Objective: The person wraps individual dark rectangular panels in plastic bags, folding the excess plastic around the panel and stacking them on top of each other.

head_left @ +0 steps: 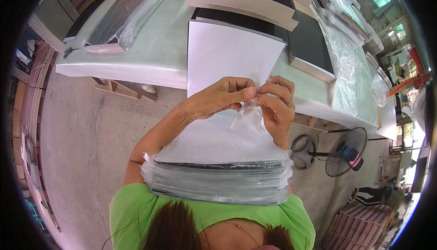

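Both hands meet in front of me over a white sheet [230,45]. My left hand [214,97] is closed, its thumb and fingers pinching a crumpled piece of clear plastic film [248,117]. Touching the same film from the other side, my right hand [276,106] is closed on it too, with a ring on one finger. The film's loose end hangs below the fingertips. Close to my chest lies a thick stack of plastic-wrapped boards [218,179], with a white surface on top. What supports that stack is hidden.
Stacks of black-topped boards [312,40] stand on the pale-covered table [154,63]. Farther left are a plastic-wrapped stack [120,18] and scissors [69,52]. Clear plastic [343,68] drapes over the right side. A fan [346,152] stands on the floor at right.
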A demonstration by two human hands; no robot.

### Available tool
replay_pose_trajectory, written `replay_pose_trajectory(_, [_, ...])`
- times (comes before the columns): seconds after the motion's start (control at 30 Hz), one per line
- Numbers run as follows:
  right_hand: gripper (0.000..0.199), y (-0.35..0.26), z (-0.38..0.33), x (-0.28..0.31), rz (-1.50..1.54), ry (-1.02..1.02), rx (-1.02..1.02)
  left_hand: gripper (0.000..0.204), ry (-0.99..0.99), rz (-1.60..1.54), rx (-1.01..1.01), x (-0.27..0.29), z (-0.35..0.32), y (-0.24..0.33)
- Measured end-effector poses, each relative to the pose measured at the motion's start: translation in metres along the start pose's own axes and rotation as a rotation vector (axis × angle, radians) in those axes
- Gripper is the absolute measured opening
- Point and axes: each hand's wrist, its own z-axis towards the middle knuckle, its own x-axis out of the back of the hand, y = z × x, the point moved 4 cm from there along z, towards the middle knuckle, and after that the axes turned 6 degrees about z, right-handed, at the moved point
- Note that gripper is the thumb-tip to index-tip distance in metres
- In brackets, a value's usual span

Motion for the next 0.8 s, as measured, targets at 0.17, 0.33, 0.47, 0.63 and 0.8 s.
replay_pose_trajectory(0.17, [0.03,0.005,-0.002,0.001,0.167,-0.01,-0.013,0.045,-0.016,-0.018,0.01,-0.008,0.0,0.003])
replay_pose_trajectory(0.33, [0.028,0.008,-0.004,0.0,0.347,0.023,-0.015,0.043,-0.043,-0.033,0.007,-0.012,-0.001,0.003])
replay_pose_trajectory(0.47, [0.026,0.014,-0.01,-0.001,0.448,0.052,-0.024,0.043,-0.058,-0.047,0.001,-0.014,-0.001,0.003])
replay_pose_trajectory(0.63, [0.014,0.016,-0.013,0.0,0.63,0.157,-0.023,0.041,-0.014,-0.051,0.018,-0.012,-0.001,0.0])
replay_pose_trajectory(0.8, [0.009,0.018,-0.01,0.006,0.654,0.232,-0.107,0.038,0.048,-0.051,0.021,0.004,-0.007,0.008])
